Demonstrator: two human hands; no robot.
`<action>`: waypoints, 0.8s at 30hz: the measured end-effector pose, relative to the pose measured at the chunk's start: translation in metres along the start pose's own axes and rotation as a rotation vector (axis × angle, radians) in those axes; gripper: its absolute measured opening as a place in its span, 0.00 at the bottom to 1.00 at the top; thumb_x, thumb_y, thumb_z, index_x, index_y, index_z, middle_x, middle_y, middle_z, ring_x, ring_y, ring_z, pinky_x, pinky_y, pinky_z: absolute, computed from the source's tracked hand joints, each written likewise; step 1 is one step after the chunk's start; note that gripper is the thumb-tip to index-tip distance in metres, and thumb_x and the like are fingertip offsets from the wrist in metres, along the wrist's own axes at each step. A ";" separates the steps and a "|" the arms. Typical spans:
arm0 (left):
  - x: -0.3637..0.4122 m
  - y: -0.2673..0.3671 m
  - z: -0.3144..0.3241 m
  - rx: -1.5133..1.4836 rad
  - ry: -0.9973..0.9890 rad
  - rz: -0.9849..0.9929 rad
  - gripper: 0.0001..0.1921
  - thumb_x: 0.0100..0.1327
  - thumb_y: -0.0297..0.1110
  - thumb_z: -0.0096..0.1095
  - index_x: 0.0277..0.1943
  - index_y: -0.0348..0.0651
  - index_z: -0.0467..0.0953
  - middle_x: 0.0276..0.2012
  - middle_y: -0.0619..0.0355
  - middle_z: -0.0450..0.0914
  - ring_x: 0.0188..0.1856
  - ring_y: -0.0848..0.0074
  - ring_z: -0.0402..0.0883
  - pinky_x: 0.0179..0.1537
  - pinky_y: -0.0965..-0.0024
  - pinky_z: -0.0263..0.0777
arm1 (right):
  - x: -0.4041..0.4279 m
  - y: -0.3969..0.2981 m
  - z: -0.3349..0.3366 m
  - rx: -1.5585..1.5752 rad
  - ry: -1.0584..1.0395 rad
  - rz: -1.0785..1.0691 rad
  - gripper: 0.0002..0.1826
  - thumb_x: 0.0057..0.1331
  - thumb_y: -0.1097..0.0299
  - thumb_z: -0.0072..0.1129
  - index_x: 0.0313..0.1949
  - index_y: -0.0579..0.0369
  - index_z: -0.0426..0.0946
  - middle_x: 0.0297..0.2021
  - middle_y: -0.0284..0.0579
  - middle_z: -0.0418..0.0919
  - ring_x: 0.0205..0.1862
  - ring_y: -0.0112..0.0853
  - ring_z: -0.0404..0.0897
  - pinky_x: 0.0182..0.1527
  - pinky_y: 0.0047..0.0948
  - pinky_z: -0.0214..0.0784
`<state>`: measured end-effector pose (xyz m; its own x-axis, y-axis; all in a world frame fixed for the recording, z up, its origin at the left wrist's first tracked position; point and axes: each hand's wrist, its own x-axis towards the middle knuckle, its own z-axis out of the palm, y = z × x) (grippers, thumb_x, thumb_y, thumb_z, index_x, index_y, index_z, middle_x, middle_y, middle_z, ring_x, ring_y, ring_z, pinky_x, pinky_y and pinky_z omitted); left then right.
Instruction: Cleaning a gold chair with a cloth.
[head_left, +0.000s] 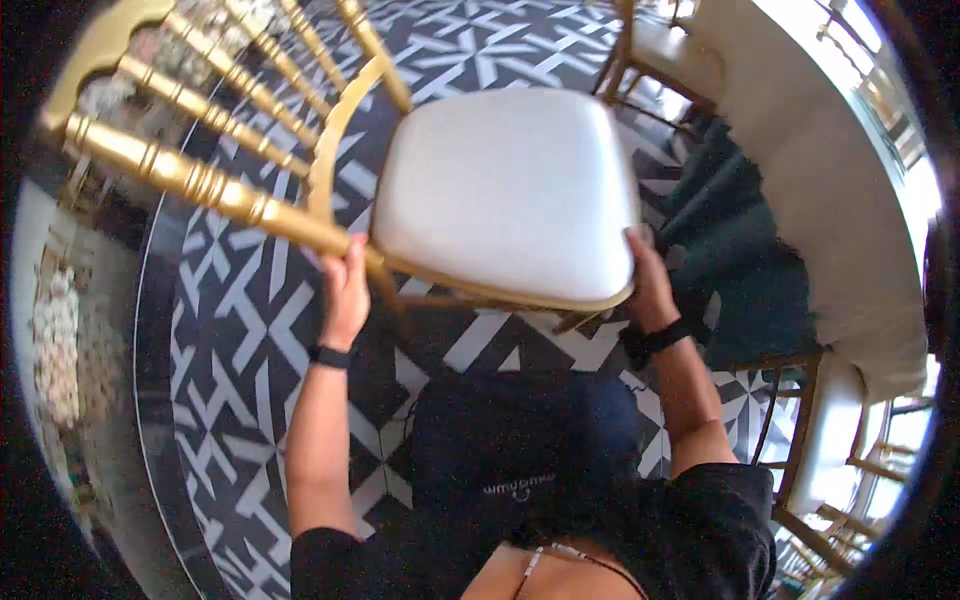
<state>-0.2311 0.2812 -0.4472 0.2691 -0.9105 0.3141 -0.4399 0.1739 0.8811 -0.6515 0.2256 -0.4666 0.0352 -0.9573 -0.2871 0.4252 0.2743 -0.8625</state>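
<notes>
A gold chiavari chair (322, 172) with a white padded seat (506, 195) is in front of me, its spindle back towards the upper left. My left hand (347, 289) grips the back post low down, near where it meets the seat. At the seat's opposite end, my right hand (651, 281) holds the front corner; its fingers are partly hidden by the rim. Each wrist wears a black band. The chair's legs show only in part below the seat, and I cannot tell whether they touch the floor.
To the right, a table with a pale cloth (817, 202) curves along the view above a dark green drape (742, 225). Another chair (667, 56) stands at the upper right, one more (825, 435) at the lower right. Pale flowers (56, 352) line the left. The floor (247, 367) is patterned black and white.
</notes>
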 end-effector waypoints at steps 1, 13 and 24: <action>0.000 0.002 0.007 -0.037 0.008 -0.015 0.18 0.75 0.40 0.46 0.53 0.31 0.68 0.47 0.51 0.75 0.49 0.69 0.74 0.54 0.66 0.66 | -0.007 -0.012 0.006 -0.069 -0.012 -0.080 0.29 0.71 0.53 0.48 0.60 0.66 0.65 0.51 0.48 0.76 0.51 0.33 0.76 0.56 0.31 0.67; -0.025 0.021 0.082 0.076 0.090 0.111 0.18 0.71 0.33 0.54 0.56 0.32 0.59 0.45 0.45 0.78 0.44 0.58 0.79 0.48 0.59 0.72 | 0.022 -0.040 -0.063 -0.074 0.042 -0.060 0.26 0.69 0.53 0.54 0.57 0.63 0.70 0.51 0.47 0.77 0.50 0.33 0.76 0.55 0.31 0.68; -0.020 0.021 0.083 -0.087 0.059 -0.003 0.18 0.71 0.36 0.53 0.53 0.30 0.62 0.46 0.45 0.78 0.47 0.56 0.78 0.51 0.58 0.70 | -0.011 -0.042 -0.064 -0.098 0.206 -0.111 0.25 0.67 0.53 0.58 0.53 0.62 0.75 0.48 0.42 0.79 0.48 0.30 0.77 0.52 0.30 0.70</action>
<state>-0.3170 0.2717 -0.4644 0.3215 -0.8878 0.3293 -0.3638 0.2053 0.9086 -0.7279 0.2304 -0.4544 -0.1958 -0.9459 -0.2587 0.3262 0.1859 -0.9268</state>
